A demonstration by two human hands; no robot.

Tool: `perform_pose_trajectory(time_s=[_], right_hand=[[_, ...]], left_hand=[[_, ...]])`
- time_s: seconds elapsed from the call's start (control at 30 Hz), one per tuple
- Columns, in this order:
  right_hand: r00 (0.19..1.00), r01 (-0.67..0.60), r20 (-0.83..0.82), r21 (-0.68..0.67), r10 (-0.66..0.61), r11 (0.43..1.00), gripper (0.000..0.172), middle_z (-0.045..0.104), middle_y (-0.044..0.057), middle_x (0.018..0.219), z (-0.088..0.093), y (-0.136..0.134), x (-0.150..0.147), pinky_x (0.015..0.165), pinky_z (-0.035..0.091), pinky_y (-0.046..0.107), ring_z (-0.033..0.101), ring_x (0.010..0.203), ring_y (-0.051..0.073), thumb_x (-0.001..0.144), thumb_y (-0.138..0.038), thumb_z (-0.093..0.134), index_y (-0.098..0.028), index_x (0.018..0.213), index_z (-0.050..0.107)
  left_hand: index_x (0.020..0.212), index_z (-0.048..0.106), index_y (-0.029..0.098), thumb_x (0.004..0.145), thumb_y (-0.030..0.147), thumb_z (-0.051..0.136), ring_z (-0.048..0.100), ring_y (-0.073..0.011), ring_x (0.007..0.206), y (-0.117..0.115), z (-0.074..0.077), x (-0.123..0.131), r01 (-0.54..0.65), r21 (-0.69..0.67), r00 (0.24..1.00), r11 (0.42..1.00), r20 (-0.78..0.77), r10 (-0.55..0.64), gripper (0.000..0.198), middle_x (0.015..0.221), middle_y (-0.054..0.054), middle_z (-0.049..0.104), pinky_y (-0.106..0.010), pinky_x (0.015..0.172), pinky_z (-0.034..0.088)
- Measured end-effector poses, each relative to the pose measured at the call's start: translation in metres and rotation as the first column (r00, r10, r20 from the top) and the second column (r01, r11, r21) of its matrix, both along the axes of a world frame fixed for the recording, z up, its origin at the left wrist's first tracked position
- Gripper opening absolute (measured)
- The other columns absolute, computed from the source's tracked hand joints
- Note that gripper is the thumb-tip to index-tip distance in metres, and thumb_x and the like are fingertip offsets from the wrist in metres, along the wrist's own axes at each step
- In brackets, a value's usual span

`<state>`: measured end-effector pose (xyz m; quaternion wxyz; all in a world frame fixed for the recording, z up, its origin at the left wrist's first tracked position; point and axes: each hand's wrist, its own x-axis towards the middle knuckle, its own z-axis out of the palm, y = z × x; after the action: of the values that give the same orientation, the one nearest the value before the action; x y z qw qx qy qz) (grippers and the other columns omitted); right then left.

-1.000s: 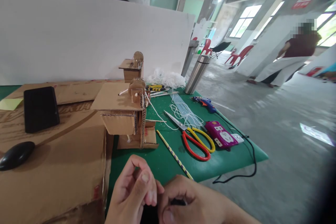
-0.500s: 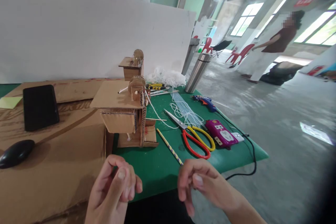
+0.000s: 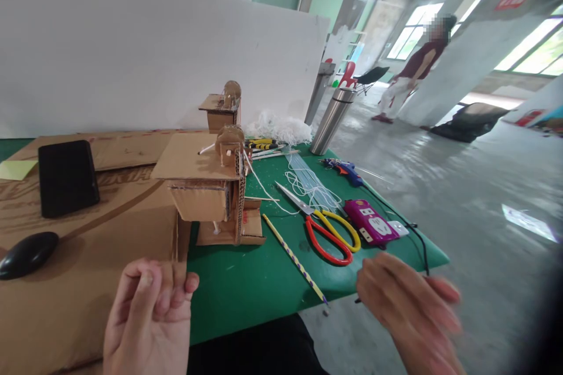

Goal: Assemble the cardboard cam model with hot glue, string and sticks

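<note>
My left hand [image 3: 152, 304] is in the lower left, palm up in front of the cardboard, its fingers curled with the thumb against them. Nothing shows in it. My right hand [image 3: 407, 302] hovers past the table's front edge, blurred, its fingers apart and nothing seen in them. Between the hands a patterned pencil [image 3: 292, 258] lies on the green table. Scissors [image 3: 328, 237] with one red and one yellow handle rest beyond it. A cardboard model [image 3: 206, 176] with a round wheel on top stands ahead, a white string [image 3: 261, 184] running from it.
A purple power strip [image 3: 369, 222], a blue glue gun [image 3: 347, 173], glue sticks [image 3: 312, 179] and a steel flask [image 3: 334, 120] are on the right. A black tablet [image 3: 68, 179] and mouse [image 3: 29, 255] lie left on cardboard. A person [image 3: 420, 64] is in the background.
My hands have moved apart: the left to the left, the right to the right and turned. More of the pencil shows. The person behind has walked left.
</note>
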<state>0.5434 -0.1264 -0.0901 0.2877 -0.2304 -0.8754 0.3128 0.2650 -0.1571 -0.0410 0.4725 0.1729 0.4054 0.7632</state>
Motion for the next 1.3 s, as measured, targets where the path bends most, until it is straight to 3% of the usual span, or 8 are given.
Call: perform_pose_trajectory(time_s=[0.1,0.2,0.33,0.4,0.5,0.6,0.9,1.3], right_hand=[[0.770,0.348,-0.426,-0.342,-0.474,0.873,0.062,0.035,-0.010,0.047,0.015,-0.001,0.000,0.032,0.030,0.014,0.028,0.024,0.001,0.104,-0.050,0.013,-0.020,0.067,0.053],[0.648,0.528,-0.382,-0.397,-0.658,0.751,0.019,0.059,-0.001,0.073,0.018,-0.003,-0.007,0.036,0.035,0.019,0.042,0.039,0.005,0.096,-0.037,0.053,-0.022,0.094,0.064],[0.759,0.627,-0.065,-0.191,-0.647,0.755,0.053,0.054,0.015,0.136,0.014,-0.004,-0.023,0.048,0.047,0.025,0.054,0.056,0.009,0.090,-0.033,0.064,-0.026,0.140,0.050],[0.790,0.612,0.126,-0.096,-0.600,0.785,0.066,0.050,0.016,0.143,0.014,-0.002,-0.031,0.053,0.050,0.027,0.056,0.055,0.010,0.089,-0.034,0.063,-0.029,0.150,0.037],[0.785,0.580,0.271,-0.006,-0.557,0.815,0.048,0.063,0.012,0.128,0.014,0.005,-0.040,0.058,0.049,0.029,0.056,0.055,0.012,0.093,-0.031,0.056,-0.025,0.140,0.048],[0.799,0.563,0.255,0.002,-0.545,0.826,0.023,0.070,0.005,0.093,0.015,0.009,-0.045,0.061,0.045,0.028,0.060,0.066,0.016,0.100,-0.029,0.044,-0.021,0.102,0.065],[0.954,0.300,-0.026,-0.014,-0.300,0.954,0.022,0.051,0.000,0.068,0.032,-0.022,-0.064,0.058,0.037,0.025,0.047,0.065,0.013,0.097,-0.020,0.041,-0.020,0.076,0.046],[0.925,0.252,-0.217,-0.263,-0.312,0.931,0.036,0.050,-0.001,0.063,0.033,-0.025,-0.083,0.055,0.034,0.025,0.045,0.057,0.011,0.102,-0.039,0.039,-0.019,0.078,0.057]], left_hand=[[0.066,0.054,0.019,0.063,0.032,0.089,0.037,-0.0060,0.047,0.000,-0.001,-0.003,-0.028,0.012,1.000,1.000,0.015,0.028,0.037,0.050,0.010,0.039,-0.017,0.054,0.052],[0.067,0.055,0.020,0.069,0.030,0.085,0.038,-0.0062,0.047,-0.001,-0.003,-0.003,-0.014,0.034,1.000,0.999,-0.001,0.014,0.033,0.050,0.010,0.040,-0.018,0.054,0.052],[0.070,0.055,0.020,0.074,0.029,0.081,0.040,-0.0069,0.047,-0.004,-0.003,-0.001,0.000,0.089,0.999,0.996,-0.034,0.003,0.028,0.050,0.010,0.041,-0.018,0.053,0.051],[0.071,0.055,0.021,0.073,0.029,0.082,0.039,-0.0067,0.045,-0.005,-0.002,0.000,-0.016,0.093,0.999,0.996,-0.041,0.019,0.028,0.050,0.010,0.041,-0.018,0.052,0.052],[0.071,0.056,0.021,0.071,0.030,0.084,0.038,-0.0065,0.043,-0.006,0.000,0.000,-0.043,0.090,0.998,0.995,-0.038,0.047,0.029,0.048,0.010,0.040,-0.017,0.051,0.052],[0.071,0.057,0.021,0.070,0.031,0.084,0.039,-0.0068,0.043,-0.005,0.002,0.000,-0.027,0.112,0.998,0.993,-0.049,0.032,0.029,0.047,0.010,0.041,-0.017,0.050,0.052],[0.074,0.066,0.022,0.078,0.044,0.078,0.068,-0.0148,0.082,-0.004,-0.020,0.010,0.213,0.025,0.940,0.977,-0.279,-0.197,0.025,0.078,0.002,0.069,-0.028,0.086,0.059],[0.087,0.078,0.025,0.086,0.039,0.071,0.068,-0.0145,0.080,-0.010,-0.033,0.021,0.470,-0.023,0.800,0.882,-0.410,-0.438,0.016,0.086,-0.003,0.074,-0.020,0.076,0.057]])
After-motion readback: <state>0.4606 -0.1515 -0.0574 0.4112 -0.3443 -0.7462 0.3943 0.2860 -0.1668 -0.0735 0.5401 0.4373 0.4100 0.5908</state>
